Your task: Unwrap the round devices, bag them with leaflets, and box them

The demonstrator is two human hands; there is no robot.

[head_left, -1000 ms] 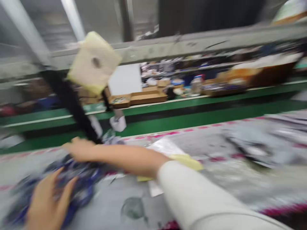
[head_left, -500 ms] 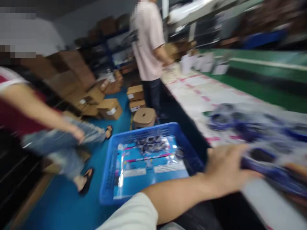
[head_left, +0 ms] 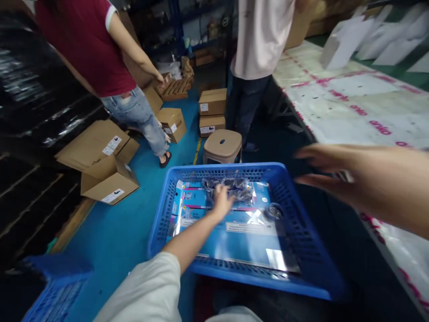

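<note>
A blue plastic basket point(head_left: 231, 167) with mesh walls sits on the floor in front of me, lined with flat blue printed packaging sheets point(head_left: 241, 237). My left hand point(head_left: 221, 201) reaches into it and rests at a bundle of dark blue items in transparent plastic point(head_left: 231, 188). A smaller wrapped piece point(head_left: 273, 211) lies to the right of that bundle. My right hand point(head_left: 335, 170) hangs open between the basket and the table edge, fingers apart. Motion blur hides what the left fingers are doing.
A long table point(head_left: 348, 107) with a printed sheet runs along the right. Two co-workers, one in a maroon shirt point(head_left: 87, 44) and one in a pale T-shirt point(head_left: 261, 40), stand beyond the basket, among cardboard boxes point(head_left: 110, 174) and a stool point(head_left: 223, 145). Another blue basket point(head_left: 56, 286) sits lower left.
The view has swung left and down from the table to the basket. Both hands have left the dark blue items on the table and are now at the basket.
</note>
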